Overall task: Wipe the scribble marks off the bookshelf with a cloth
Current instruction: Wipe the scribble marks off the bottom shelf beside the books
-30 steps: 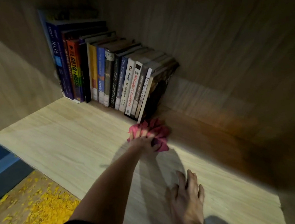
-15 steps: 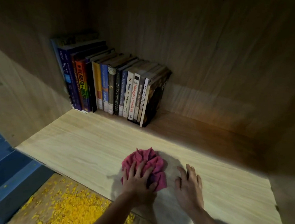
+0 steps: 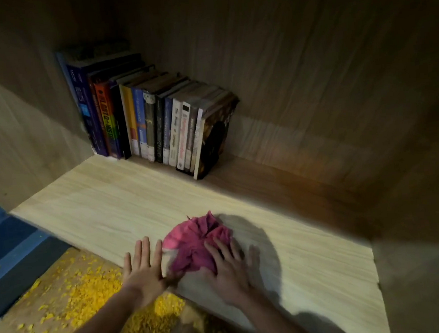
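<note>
The right hand (image 3: 229,270) presses flat on the pink cloth (image 3: 193,244) on the shelf (image 3: 110,205); the left hand (image 3: 145,268) lies open at its nine o'clock, books (image 3: 150,119) toward eleven.

We're in dim light: only the shelf board (image 3: 126,201) near us is lit, from behind us. A soft shadow (image 3: 257,242) spreads right of the blurred hands. The back panel (image 3: 311,78) sinks into darkness, and the edges smear and bend.

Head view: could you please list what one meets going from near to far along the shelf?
Right hand → pink cloth → bare shelf board → row of books → back panel.
</note>
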